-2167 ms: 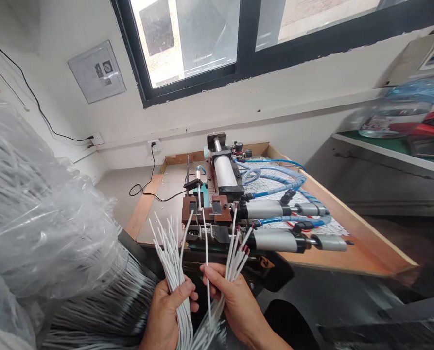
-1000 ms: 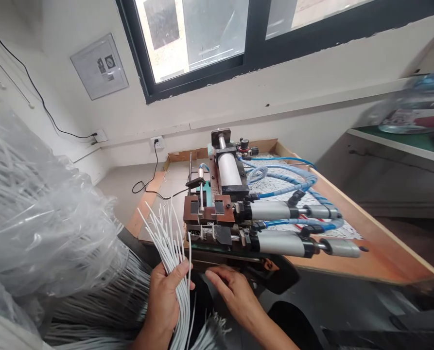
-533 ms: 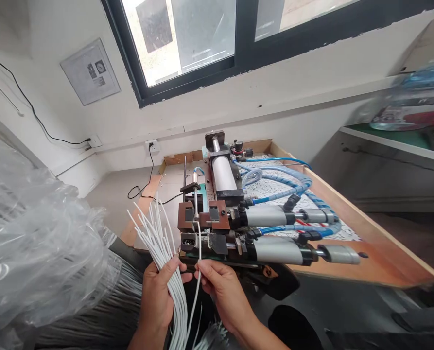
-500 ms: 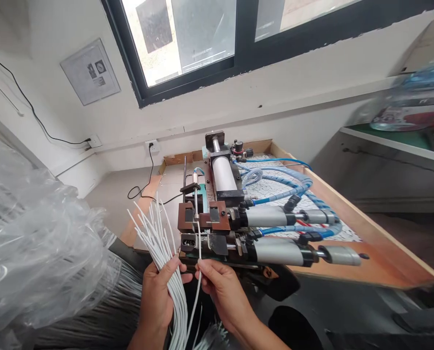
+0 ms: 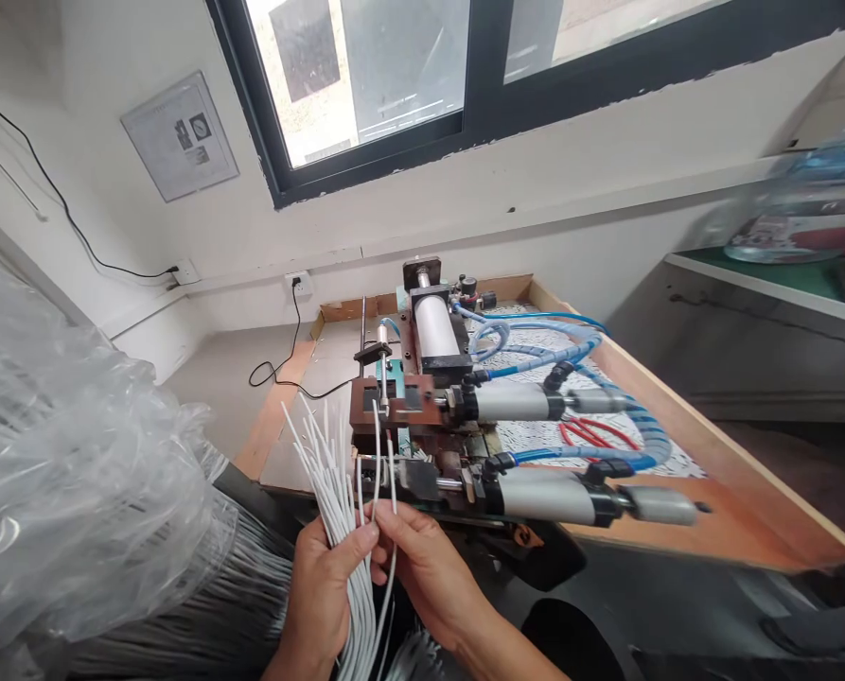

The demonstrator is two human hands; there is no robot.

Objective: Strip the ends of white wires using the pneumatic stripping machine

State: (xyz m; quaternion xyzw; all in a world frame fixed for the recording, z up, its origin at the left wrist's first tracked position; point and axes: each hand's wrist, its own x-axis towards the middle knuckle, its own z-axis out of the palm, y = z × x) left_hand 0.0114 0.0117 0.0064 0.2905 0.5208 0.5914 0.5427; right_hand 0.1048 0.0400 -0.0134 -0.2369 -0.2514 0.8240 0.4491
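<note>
My left hand (image 5: 323, 582) is closed around a bundle of thin white cables (image 5: 329, 473), their loose ends fanned out upward. Close against it, my right hand (image 5: 429, 572) pinches a single white cable (image 5: 393, 487) between thumb and fingers. That cable's upper end looks pinkish, though its tip is small in the picture. Another cable from the bundle (image 5: 377, 445) stands up between the two hands, near the fingertips. Just beyond stands a pneumatic machine with a brown jaw block (image 5: 365, 405) and a dark front clamp (image 5: 418, 480).
Silver air cylinders (image 5: 546, 497) stick out to the right, with blue hoses (image 5: 642, 454) behind them. A wooden-edged tray (image 5: 734, 463) surrounds the machine. Plastic wrap (image 5: 88, 454) covers more cables at left. A green-topped shelf (image 5: 763, 270) holds a large bottle (image 5: 798, 218).
The single cable has come back out of the machine's jaws. My hands have drawn together, and another cable now stands apart from the bundle. The brown jaw block has shifted away from the front clamp.
</note>
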